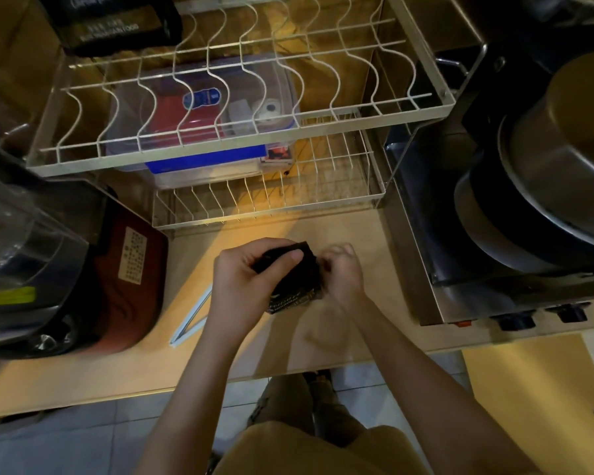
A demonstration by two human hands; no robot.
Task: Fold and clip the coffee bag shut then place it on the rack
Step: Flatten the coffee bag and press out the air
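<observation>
A small black coffee bag [294,286] with gold lettering is held over the wooden counter [254,341], its top bent over. My left hand [244,279] grips the bag's top from the left, thumb pressed on the fold. My right hand [343,274] pinches the bag's right edge, fingers curled. A long white sealing clip [191,318] lies open on the counter just left of my left wrist. The two-tier white wire rack [240,108] stands behind the bag.
A clear plastic box [203,132] with a blue lid sits on the rack's lower tier. A blender and a red appliance [127,282] crowd the left. A steel stove with stacked pots [535,186] fills the right. A black bag [114,22] rests at the rack's top left.
</observation>
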